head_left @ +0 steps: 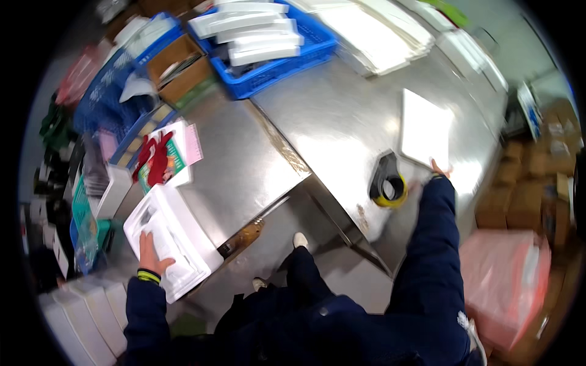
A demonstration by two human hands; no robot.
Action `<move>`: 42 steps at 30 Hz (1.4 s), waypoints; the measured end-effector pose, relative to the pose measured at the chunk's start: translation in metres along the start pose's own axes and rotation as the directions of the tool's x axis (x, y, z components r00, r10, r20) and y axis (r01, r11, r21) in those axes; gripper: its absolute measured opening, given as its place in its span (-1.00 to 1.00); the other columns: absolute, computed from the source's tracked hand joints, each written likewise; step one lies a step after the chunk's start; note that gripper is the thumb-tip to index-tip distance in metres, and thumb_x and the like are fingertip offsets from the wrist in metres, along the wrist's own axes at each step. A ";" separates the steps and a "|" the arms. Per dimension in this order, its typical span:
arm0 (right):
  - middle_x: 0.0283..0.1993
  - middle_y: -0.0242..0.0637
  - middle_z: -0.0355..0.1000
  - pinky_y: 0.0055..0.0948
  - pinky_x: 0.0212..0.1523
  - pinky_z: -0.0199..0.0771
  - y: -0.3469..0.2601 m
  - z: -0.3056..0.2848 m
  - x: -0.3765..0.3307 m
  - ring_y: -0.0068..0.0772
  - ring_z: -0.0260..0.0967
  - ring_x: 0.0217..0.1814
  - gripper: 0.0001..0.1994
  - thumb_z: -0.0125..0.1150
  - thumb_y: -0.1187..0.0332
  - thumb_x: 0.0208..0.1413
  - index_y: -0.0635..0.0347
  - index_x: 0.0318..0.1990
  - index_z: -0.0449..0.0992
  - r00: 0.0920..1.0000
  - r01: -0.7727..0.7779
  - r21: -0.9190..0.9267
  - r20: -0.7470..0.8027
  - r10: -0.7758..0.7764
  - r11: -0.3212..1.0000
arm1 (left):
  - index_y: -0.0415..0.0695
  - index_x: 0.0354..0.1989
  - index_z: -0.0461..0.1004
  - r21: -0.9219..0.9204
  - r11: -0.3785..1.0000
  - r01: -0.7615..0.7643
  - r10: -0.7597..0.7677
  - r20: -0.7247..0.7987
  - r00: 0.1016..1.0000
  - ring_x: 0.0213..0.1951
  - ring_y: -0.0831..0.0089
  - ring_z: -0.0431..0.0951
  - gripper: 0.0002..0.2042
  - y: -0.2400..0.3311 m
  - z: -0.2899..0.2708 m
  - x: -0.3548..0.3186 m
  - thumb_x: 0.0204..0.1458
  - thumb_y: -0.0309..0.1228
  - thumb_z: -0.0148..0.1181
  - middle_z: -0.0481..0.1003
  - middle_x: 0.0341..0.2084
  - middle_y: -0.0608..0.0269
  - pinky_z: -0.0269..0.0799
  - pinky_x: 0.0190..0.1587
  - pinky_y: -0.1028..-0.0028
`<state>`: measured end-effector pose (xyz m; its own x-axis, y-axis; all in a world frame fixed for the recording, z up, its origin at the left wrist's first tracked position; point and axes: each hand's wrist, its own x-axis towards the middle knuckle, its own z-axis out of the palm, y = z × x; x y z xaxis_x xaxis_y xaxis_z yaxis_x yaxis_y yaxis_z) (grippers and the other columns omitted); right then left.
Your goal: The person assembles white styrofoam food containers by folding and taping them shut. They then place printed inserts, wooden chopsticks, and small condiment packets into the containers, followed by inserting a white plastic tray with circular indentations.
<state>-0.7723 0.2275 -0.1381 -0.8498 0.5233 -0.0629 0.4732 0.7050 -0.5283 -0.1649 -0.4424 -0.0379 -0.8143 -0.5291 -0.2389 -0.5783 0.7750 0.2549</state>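
My left hand lies with fingers and thumb spread on a white piece inside a white foam box tray at the left table edge. Over on the right, my right hand grips the near corner of a flat white panel, its thumb on the top face and other fingers mostly hidden. Left of that hand, a black and yellow tape dispenser rests on the metal table.
Red gloves lie on colourful printed sheets behind the foam tray. A blue crate of white boxes, a cardboard box and stacked white sheets line the back. A gap splits the tables; pink-wrapped goods stand at right.
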 end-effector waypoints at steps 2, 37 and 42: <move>0.06 0.08 0.22 -0.26 0.07 0.19 0.034 -0.010 0.045 -0.05 0.18 0.10 -0.06 0.36 -0.04 -0.33 0.34 0.17 0.07 0.986 -0.099 0.153 0.145 0.077 0.983 | -0.32 0.17 0.00 0.007 1.000 0.008 -0.008 0.049 0.999 0.26 -0.05 -0.12 0.08 0.013 -0.003 0.020 -0.64 -0.26 0.52 -0.13 0.21 -0.25 -0.12 0.27 0.30; -0.27 -0.18 0.38 -0.52 -0.32 0.40 -0.151 0.018 -0.638 -0.48 0.35 -0.30 -0.49 0.33 0.27 -0.10 0.36 -0.08 0.26 0.056 -0.086 0.535 0.845 -0.532 0.840 | -0.22 0.07 0.22 -0.327 0.935 -0.136 -0.171 -0.753 0.635 0.06 0.09 0.25 -0.55 -0.047 -0.098 0.013 -0.01 -0.39 0.12 0.25 0.01 -0.03 0.17 0.08 0.31; -0.03 0.06 0.26 -0.26 0.00 0.24 -0.153 0.002 -0.658 -0.10 0.21 0.00 -0.37 0.22 0.16 -0.04 0.43 0.07 0.16 0.145 0.539 0.592 0.635 -0.759 0.599 | -0.16 0.10 0.22 -0.051 0.989 -0.141 0.079 -0.621 0.780 0.10 0.06 0.19 -0.45 -0.006 -0.079 0.106 0.01 -0.06 0.03 0.24 0.05 -0.08 0.12 0.11 0.26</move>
<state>-0.2860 -0.2253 -0.0178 -0.6295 -0.7631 -0.1460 -0.3123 0.4206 -0.8518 -0.2512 -0.5306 0.0096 -0.7120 -0.5661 0.4154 -0.4597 0.8230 0.3336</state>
